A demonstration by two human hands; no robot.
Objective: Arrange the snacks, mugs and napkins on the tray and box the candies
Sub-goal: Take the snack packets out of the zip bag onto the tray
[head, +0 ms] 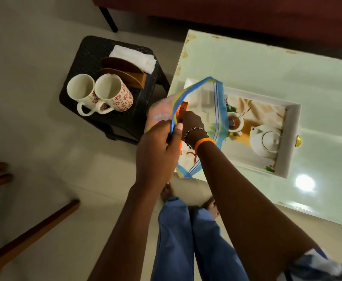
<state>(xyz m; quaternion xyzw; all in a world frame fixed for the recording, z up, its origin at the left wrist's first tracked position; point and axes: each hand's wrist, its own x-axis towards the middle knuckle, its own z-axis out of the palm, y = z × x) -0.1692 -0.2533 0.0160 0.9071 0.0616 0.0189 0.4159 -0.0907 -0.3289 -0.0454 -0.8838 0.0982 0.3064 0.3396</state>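
From the head view, the left hand (156,147) is closed in a pinch on the blue and yellow rim of a clear zip bag (202,118), holding its mouth open above the near left corner of the pale glossy surface (267,67). The right hand (190,120) is pushed inside the bag up to the wrist, its fingers curled around an orange snack packet (183,107); how tight that grip is cannot be told through the plastic. The bag hangs partly over the left end of the white tray (293,138), whose printed floor shows a teapot and cup and carries nothing loose that can be seen. The tray lies well in from the surface's far and right edges, with open glossy room around it. To the left, apart from the surface, a dark woven stool (89,53) bears two red-flowered mugs (99,94) lying touching each other, a wooden napkin holder (125,74) behind them and white napkins (133,57) at the back. The tiled floor (34,138) between the stool and the person's bare feet is open; wooden furniture legs cross the lower left.
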